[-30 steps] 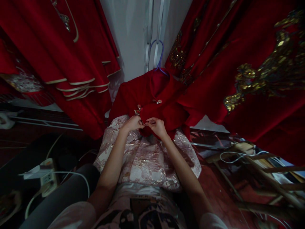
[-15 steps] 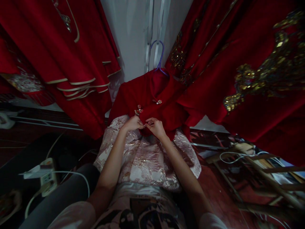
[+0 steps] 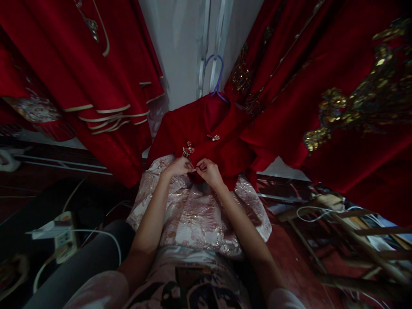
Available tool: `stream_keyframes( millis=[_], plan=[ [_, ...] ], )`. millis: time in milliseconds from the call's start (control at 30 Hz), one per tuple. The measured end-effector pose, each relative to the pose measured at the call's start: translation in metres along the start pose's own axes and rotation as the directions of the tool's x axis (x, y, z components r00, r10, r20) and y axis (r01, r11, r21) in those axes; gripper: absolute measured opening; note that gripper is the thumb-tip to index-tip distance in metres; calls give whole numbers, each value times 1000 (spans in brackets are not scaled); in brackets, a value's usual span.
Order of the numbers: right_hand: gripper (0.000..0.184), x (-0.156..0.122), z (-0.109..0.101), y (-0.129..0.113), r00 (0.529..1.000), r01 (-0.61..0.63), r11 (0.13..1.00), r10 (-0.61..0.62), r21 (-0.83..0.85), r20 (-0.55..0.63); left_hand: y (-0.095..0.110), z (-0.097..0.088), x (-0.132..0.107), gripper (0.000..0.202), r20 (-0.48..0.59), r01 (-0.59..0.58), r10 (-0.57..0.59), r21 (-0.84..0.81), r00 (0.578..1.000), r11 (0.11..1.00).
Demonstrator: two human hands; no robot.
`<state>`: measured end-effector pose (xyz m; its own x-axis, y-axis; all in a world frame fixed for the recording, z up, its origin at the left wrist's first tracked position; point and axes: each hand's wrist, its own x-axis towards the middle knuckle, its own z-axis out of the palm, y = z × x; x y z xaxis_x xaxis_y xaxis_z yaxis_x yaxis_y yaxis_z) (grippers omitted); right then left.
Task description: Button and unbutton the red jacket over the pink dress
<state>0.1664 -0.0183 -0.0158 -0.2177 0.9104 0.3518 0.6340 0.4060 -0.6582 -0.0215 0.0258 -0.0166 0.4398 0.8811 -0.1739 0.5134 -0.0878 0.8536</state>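
Note:
A red garment (image 3: 180, 124) hangs from a purple hanger (image 3: 220, 73) in front of me, its lower part resting over a shiny pink and white patterned cloth (image 3: 202, 214) on my lap. Two jewelled ornaments sit on its front: a larger brooch-like one (image 3: 188, 149) with dangling bits, and a smaller beaded one (image 3: 213, 137) near the collar. Just below the larger ornament, my left hand (image 3: 180, 166) is closed in a pinch at the garment's edge. Almost touching it, my right hand (image 3: 208, 171) pinches too. Something tiny and pale shows between the fingertips, too small to name.
Red garments with cream edging (image 3: 109, 86) hang at left, and a red one with gold sequins (image 3: 334, 107) at right. A power strip (image 3: 64, 236) with white cables lies at lower left. A wooden stool-like frame (image 3: 302, 240) stands at lower right.
Both hands stay pinched at nearly the same spot, with only slight finger movement. The whole view has shifted a little.

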Motion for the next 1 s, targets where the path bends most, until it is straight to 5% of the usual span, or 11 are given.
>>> stream_keyframes(
  millis=[167,500,633,1000],
  plan=[
    [32,0,-22,6,992,-122,985,124,-125,8,7,-9,-10,22,-46,57,-57,-1,997,998],
    [17,4,-57,-8,999,-43,989,41,138,17,14,-3,-7,20,8,-84,84,175,996,981],
    [13,4,-57,-3,999,-48,992,46,115,20,11,2,-1,21,-10,-133,143,299,990,945],
    [14,6,-26,30,969,-164,978,135,130,206,26,10,-4,16,-85,-46,100,493,991,869]
  ],
)
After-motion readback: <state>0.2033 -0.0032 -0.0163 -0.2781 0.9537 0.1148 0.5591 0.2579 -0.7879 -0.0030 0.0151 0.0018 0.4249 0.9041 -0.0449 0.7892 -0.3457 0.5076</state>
